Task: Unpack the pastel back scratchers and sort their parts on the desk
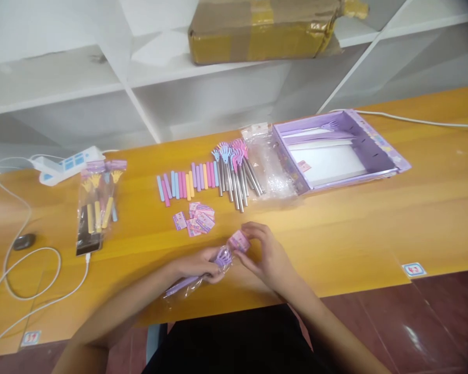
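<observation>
My left hand is closed around a purple back scratcher in a clear plastic bag, its hand-shaped head pointing right. Between the thumb and fingers of my right hand is a small pink and purple printed card, held at the bag's end. Whether the card is partly inside the bag I cannot tell. Just beyond my hands lies a loose pile of similar cards. Farther back are a row of coloured handle sleeves and a heap of metal-shafted back scratchers with blue and pink heads.
Clear bags lie beside an open purple box at the right. Bagged yellow back scratchers rest over a phone at the left, near white cables and a power strip. A taped carton stands on the shelf.
</observation>
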The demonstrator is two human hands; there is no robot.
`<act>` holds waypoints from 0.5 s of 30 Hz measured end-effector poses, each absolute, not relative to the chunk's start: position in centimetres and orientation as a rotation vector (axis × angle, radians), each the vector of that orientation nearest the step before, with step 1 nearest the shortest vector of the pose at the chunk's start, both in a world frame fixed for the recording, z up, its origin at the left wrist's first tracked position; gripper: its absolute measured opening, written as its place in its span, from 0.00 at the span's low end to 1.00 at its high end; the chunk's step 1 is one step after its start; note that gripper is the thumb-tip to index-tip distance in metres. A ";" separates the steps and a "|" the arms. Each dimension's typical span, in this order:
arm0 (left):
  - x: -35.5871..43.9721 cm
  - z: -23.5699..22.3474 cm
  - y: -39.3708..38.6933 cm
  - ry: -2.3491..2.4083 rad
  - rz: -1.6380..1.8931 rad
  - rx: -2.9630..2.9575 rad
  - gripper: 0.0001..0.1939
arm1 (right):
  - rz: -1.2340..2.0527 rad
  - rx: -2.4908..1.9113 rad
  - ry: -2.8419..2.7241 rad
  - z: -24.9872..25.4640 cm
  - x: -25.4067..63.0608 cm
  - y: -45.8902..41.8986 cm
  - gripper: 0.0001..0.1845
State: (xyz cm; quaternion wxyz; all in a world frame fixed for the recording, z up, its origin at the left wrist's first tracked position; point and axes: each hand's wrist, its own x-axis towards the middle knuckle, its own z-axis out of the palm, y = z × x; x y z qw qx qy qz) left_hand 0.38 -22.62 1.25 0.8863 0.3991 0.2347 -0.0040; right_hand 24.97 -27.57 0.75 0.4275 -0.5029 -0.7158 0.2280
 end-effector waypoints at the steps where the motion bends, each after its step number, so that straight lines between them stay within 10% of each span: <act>1: 0.5 1.0 -22.7 0.471 -0.013 0.824 0.29 | 0.567 -1.274 -1.808 0.7 25.0 -27.6 0.24; 15: 0.3 0.4 -22.2 0.409 -0.069 0.967 0.15 | 0.602 -1.386 -1.888 0.6 24.5 -27.9 0.14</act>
